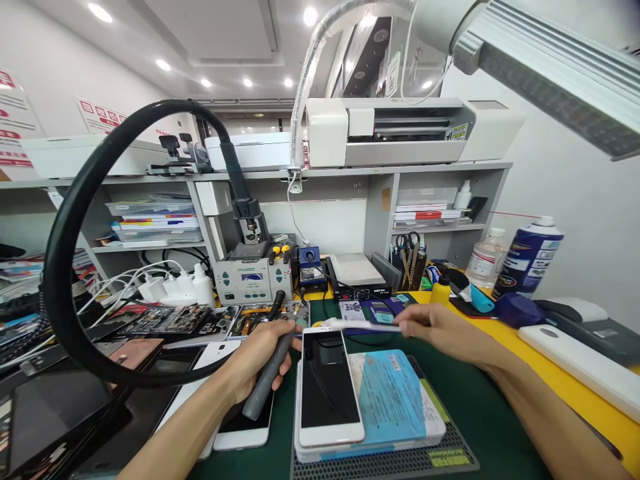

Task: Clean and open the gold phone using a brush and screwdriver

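My left hand [263, 353] is wrapped round the grey handle of a hot air gun [266, 390], tilted with its dark end upward, beside the top left of a white phone [330, 390]. That phone lies screen up, dark, on a blue-and-white packet [400, 400]. My right hand [440, 327] pinches a slim white strip-like tool [365, 326] level across the phone's top edge; its exact kind is unclear. The tool's far end meets or overlaps the phone's top; contact cannot be told. Beneath the packet is a dark patterned mat [390, 467].
A thick black hose [55, 267] loops on the left near my forearm. Several phones and circuit boards [165, 322] crowd the left side. Behind stand a rework station [250, 280] and a black-based heating plate [357, 273]. A blue spray can [527, 257] and bottle [485, 257] stand right.
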`<state>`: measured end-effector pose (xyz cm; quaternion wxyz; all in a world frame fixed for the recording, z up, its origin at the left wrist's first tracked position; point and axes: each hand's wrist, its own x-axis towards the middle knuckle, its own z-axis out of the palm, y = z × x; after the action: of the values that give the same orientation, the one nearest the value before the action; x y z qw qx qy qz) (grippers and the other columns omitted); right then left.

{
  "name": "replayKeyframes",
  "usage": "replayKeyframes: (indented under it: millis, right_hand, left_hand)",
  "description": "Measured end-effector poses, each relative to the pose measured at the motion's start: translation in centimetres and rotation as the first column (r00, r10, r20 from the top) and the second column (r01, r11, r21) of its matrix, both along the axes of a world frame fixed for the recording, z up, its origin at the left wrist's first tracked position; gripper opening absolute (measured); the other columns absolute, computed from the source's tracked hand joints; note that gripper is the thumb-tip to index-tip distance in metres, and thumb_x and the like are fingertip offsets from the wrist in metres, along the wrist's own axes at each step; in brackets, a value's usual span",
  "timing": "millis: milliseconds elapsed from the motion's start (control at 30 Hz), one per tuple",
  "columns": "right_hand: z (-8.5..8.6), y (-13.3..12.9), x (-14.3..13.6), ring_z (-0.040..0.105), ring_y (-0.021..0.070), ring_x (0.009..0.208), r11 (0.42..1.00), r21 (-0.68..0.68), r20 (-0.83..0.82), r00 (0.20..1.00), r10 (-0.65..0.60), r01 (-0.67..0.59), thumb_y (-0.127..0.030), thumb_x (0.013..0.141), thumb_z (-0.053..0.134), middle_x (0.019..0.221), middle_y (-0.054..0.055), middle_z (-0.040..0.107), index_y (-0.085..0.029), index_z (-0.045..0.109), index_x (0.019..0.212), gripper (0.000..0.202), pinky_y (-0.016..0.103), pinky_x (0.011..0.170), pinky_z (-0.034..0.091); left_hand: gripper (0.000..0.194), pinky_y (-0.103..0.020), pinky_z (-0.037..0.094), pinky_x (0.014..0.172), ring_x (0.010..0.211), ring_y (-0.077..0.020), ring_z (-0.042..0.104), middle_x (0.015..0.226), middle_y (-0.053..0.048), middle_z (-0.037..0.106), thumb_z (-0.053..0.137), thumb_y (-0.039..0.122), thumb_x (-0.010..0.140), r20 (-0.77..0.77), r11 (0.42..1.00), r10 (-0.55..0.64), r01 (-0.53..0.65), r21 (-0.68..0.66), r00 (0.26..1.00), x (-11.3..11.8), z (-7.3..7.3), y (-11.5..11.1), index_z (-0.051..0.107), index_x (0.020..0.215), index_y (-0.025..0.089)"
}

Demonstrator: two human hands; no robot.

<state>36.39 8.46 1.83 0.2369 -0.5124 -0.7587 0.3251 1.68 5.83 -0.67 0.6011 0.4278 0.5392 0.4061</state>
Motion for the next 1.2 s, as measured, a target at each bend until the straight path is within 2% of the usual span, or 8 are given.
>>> replayKeyframes:
  millis: [67, 200, 367, 467, 633, 767, 933, 1200]
  right_hand:
    - [0.0, -0.1, -0.4, 0.056, 0.0187, 0.074, 0.999, 0.033, -0.016, 0.999, -0.039, 0.039, -0.056, 0.093, 0.056, 0.089, 0.006, 0.069, -0.019, 0.073, 0.100, 0.042, 0.029, 0.063, 0.041]
    - [0.2, -1.0, -1.7, 0.055, 0.0157, 0.063, 0.994, -0.027, 0.000, 0.994, 0.108, -0.108, -0.058, 0.085, 0.066, 0.079, 0.003, 0.070, -0.020, 0.076, 0.095, 0.041, 0.027, 0.057, 0.040]
    - [0.2, -1.8, -3.1, 0.058, 0.0200, 0.079, 0.996, 0.094, -0.016, 1.000, 0.009, -0.008, -0.055, 0.096, 0.050, 0.089, 0.005, 0.069, -0.020, 0.070, 0.100, 0.040, 0.031, 0.069, 0.042]
    - [0.0, -1.7, -3.2, 0.059, 0.0186, 0.069, 0.992, 0.041, 0.006, 0.993, 0.116, -0.116, -0.057, 0.089, 0.061, 0.079, 0.003, 0.070, -0.021, 0.073, 0.094, 0.038, 0.030, 0.063, 0.044]
    - [-0.3, -1.5, -3.4, 0.062, 0.0245, 0.086, 0.987, 0.156, -0.007, 1.000, -0.023, 0.024, -0.054, 0.098, 0.048, 0.097, 0.008, 0.071, -0.021, 0.069, 0.106, 0.041, 0.036, 0.073, 0.045]
    - [-0.3, -1.7, -3.8, 0.064, 0.0216, 0.072, 0.989, 0.097, 0.027, 0.993, 0.111, -0.113, -0.057, 0.090, 0.061, 0.080, 0.003, 0.072, -0.024, 0.075, 0.093, 0.037, 0.031, 0.064, 0.047]
    - [-0.6, -1.6, -4.7, 0.066, 0.0258, 0.095, 0.973, 0.229, -0.024, 0.999, -0.031, 0.036, -0.053, 0.098, 0.049, 0.104, 0.006, 0.074, -0.023, 0.069, 0.107, 0.037, 0.035, 0.081, 0.049]
    - [-0.8, -1.8, -5.6, 0.066, 0.0267, 0.090, 0.965, 0.258, 0.008, 0.999, -0.052, 0.049, -0.053, 0.098, 0.049, 0.101, 0.007, 0.075, -0.023, 0.071, 0.109, 0.039, 0.035, 0.074, 0.050]
  left_hand:
    - [0.027, -0.022, 0.042, 0.026, 0.040, -0.0090, 0.048, 0.086, -0.006, 0.068, 0.052, 0.037, 0.095, 0.001, 1.000, 0.000, 0.000, 0.005, 1.000, 0.0, 0.0, 0.1, 0.059, 0.107, 0.015]
    - [0.025, -0.022, 0.041, 0.025, 0.038, -0.0090, 0.047, 0.083, -0.006, 0.068, 0.051, 0.036, 0.095, 0.000, 1.000, -0.005, 0.005, 0.003, 1.000, 0.1, 0.0, 0.1, 0.058, 0.106, 0.015]
    - [0.026, -0.022, 0.041, 0.026, 0.038, -0.0090, 0.048, 0.084, -0.005, 0.068, 0.051, 0.038, 0.095, -0.001, 1.000, 0.000, 0.000, 0.001, 1.000, 0.2, 0.0, 0.0, 0.058, 0.105, 0.016]
    - [0.026, -0.022, 0.040, 0.025, 0.036, -0.0085, 0.047, 0.084, -0.005, 0.068, 0.050, 0.038, 0.096, -0.008, 1.000, 0.003, -0.003, -0.006, 1.000, 0.2, 0.1, 0.0, 0.059, 0.105, 0.015]
    - [0.025, -0.022, 0.041, 0.026, 0.038, -0.0087, 0.048, 0.085, -0.006, 0.069, 0.050, 0.036, 0.096, -0.002, 1.000, 0.001, -0.001, -0.005, 1.000, 0.3, 0.3, 0.0, 0.059, 0.106, 0.015]
    - [0.024, -0.021, 0.041, 0.025, 0.036, -0.0085, 0.047, 0.080, -0.005, 0.067, 0.049, 0.035, 0.097, -0.006, 1.000, 0.007, -0.007, -0.008, 1.000, 0.4, 0.5, -0.2, 0.059, 0.102, 0.014]
    - [0.024, -0.021, 0.040, 0.025, 0.035, -0.0084, 0.048, 0.080, -0.005, 0.068, 0.048, 0.036, 0.097, -0.006, 1.000, 0.010, -0.010, -0.008, 1.000, 0.5, 0.4, 0.0, 0.059, 0.102, 0.015]
    - [0.023, -0.021, 0.040, 0.023, 0.034, -0.0086, 0.048, 0.081, -0.004, 0.068, 0.050, 0.036, 0.096, 0.007, 1.000, 0.010, -0.010, 0.008, 1.000, 0.4, -0.1, 0.3, 0.058, 0.101, 0.016]
